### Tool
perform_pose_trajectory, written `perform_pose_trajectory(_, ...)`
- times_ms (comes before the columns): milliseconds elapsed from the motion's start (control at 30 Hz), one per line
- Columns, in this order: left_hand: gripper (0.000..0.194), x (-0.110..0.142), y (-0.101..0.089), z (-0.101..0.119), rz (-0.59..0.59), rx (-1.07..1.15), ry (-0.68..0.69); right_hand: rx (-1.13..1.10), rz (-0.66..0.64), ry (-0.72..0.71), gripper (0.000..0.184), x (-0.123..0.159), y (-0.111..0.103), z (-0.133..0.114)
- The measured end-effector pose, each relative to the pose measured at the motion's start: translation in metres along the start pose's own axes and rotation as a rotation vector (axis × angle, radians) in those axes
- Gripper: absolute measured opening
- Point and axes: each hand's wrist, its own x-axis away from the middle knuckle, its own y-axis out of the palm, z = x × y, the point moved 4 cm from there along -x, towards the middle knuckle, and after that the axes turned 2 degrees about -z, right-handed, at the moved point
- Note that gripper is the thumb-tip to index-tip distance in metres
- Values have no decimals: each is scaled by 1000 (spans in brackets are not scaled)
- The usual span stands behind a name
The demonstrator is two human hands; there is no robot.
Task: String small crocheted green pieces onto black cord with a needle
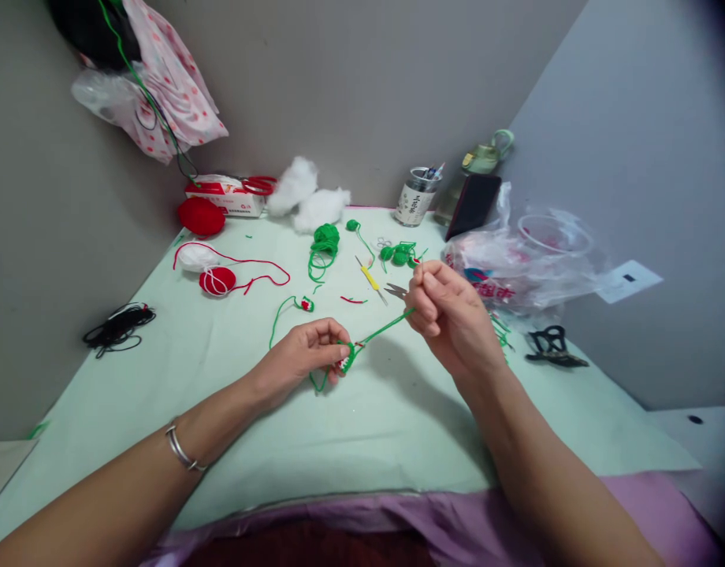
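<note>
My left hand [315,346] is closed, pinching a small green, white and red crocheted piece [347,360] between thumb and fingers above the table. A taut strand of green yarn [387,324] runs from that piece up to my right hand [442,303]. The right fingers are closed around the yarn, and a thin sliver like a needle shows at their tips. Just behind this hand lie the blades of scissors [396,290], partly hidden by it. A yellow-handled crochet hook [369,277] rests nearby. Another small crocheted piece [306,304] with a green tail lies beyond my left hand.
Green yarn [325,240], red yarn balls [202,216] and white stuffing [321,209] are at the back. A pen cup [418,197], a dark phone [474,206] and a plastic bag [498,264] stand back right. Black cord [120,327] lies left; a black claw clip [555,346] lies right.
</note>
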Motion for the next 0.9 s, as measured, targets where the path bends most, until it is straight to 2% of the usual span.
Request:
perform_pose_trajectory(133,20,-1,-2,-1,-17,41,-6,-14,11,9,17,-4,-7,-3)
perform_pose_trajectory(300,20,-1,-4,-1,-11,48,-7,19,106,-75,23,-5,-17,-9)
perform_pose_trajectory(400,20,-1,-4,0,-5,52,1,72,118,-68,22,-5,-19,-7)
perform_pose_trajectory(500,20,-1,-5,2,1,59,32,284,-3,-66,16,-3,-12,-4)
perform_pose_trajectory(667,18,0,-8,2,17,47,68,739,-234,-167,8,3,7,2)
perform_pose_trajectory(900,17,1,-9,4,36,42,82,980,-323,-242,10,6,12,7)
